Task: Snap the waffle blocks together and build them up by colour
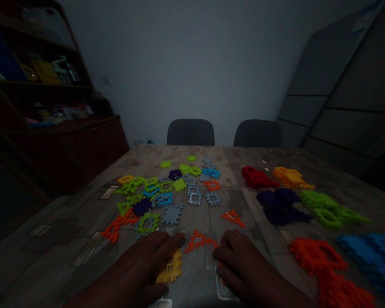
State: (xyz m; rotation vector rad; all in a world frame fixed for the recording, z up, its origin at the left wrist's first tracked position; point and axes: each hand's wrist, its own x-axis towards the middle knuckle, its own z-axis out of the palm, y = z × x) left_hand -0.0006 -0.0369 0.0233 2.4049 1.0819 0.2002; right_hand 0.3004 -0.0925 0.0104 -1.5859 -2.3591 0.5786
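Note:
My left hand (147, 261) lies flat on the table with its fingers stretched out over a yellow waffle piece (171, 268). My right hand (237, 256) rests on the table with its fingers curled, touching an orange piece (199, 241); what is under it is hidden in the dim light. Loose pieces in green, blue, grey, orange and purple (167, 192) lie scattered ahead of my left hand. Another orange piece (232, 217) lies just beyond my right hand.
Sorted heaps lie to the right: red (256, 177), yellow-orange (290, 177), purple (280, 205), green (327, 209), orange (324, 265), blue (372, 256). Two dark chairs (191, 132) stand at the far edge. A dark shelf cabinet (51, 107) stands left, leaning panels right.

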